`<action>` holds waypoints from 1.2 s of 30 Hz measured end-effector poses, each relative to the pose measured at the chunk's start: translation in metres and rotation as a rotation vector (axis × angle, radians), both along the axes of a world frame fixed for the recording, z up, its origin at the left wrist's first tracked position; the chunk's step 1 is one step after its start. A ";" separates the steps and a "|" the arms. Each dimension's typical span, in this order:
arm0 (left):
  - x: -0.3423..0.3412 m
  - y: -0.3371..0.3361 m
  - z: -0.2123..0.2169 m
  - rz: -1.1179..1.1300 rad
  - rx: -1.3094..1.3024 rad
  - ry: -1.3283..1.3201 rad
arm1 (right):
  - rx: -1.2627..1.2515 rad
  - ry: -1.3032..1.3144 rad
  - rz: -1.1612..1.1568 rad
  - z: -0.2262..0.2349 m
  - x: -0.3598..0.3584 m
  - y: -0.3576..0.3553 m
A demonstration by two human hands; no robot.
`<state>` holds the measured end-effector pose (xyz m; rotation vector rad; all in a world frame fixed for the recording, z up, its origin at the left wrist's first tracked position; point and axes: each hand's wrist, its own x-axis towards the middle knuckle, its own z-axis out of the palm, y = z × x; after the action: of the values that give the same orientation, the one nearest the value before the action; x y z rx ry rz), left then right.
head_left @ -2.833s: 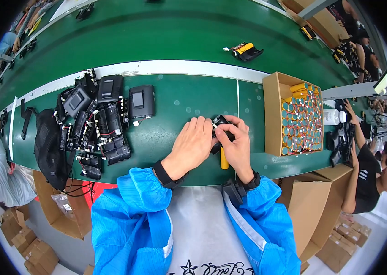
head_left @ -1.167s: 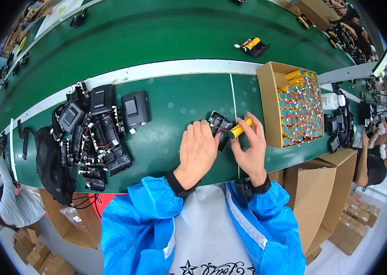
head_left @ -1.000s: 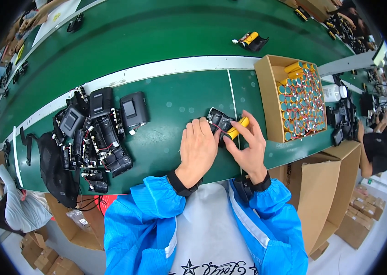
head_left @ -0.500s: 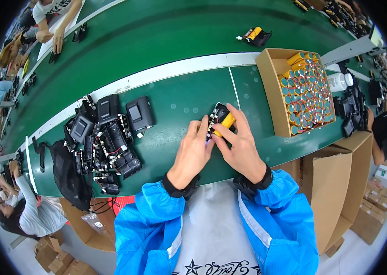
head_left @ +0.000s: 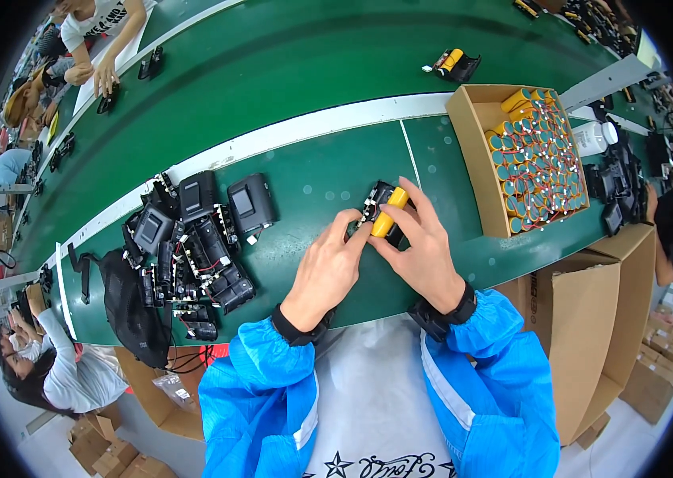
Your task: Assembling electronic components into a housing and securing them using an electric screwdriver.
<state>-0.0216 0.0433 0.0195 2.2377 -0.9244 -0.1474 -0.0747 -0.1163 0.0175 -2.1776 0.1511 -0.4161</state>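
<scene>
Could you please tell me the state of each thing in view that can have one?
Black housing: open, gripped by the left hand.
Yellow cell: against the housing, gripped by the right hand; whether seated, I cannot tell.
Piled housings: several open.
Box of cells: open-topped, well filled.
Far housing: open, yellow cell in it.
White bottle: capped.
Large carton: open.
</scene>
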 end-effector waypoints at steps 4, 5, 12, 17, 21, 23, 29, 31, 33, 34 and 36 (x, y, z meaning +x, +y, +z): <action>0.009 0.002 0.004 -0.066 0.078 -0.107 | -0.159 -0.032 0.062 -0.002 0.002 -0.003; 0.011 0.003 0.005 -0.089 0.099 -0.130 | -0.202 -0.017 0.070 0.002 0.003 -0.002; 0.012 0.007 -0.006 -0.046 -0.015 -0.081 | -0.196 0.060 0.058 0.011 0.009 0.004; 0.017 0.011 -0.011 -0.060 -0.055 -0.048 | -0.218 0.102 0.015 0.013 0.009 0.011; 0.023 0.013 -0.011 -0.090 -0.063 -0.071 | -0.226 0.127 0.013 0.013 0.011 0.009; 0.024 0.012 -0.002 -0.063 -0.059 0.022 | -0.222 0.141 0.020 0.013 0.012 0.009; 0.041 0.009 0.017 -0.065 -0.155 0.454 | -0.285 0.212 -0.010 0.013 0.014 0.013; 0.048 0.000 0.013 -0.019 -0.100 0.440 | -0.294 0.227 -0.004 0.012 0.015 0.014; 0.053 -0.012 0.007 0.049 0.012 0.420 | -0.260 0.253 -0.027 0.010 0.015 0.012; 0.058 -0.016 0.004 0.042 0.006 0.420 | -0.246 0.268 -0.048 0.010 0.013 0.010; 0.066 -0.024 0.001 0.019 0.092 0.533 | -0.263 0.230 -0.050 0.007 0.011 0.012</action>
<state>0.0448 0.0197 0.0200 2.1241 -0.6111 -0.7491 -0.0635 -0.1047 0.0241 -2.4831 0.2919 -0.2212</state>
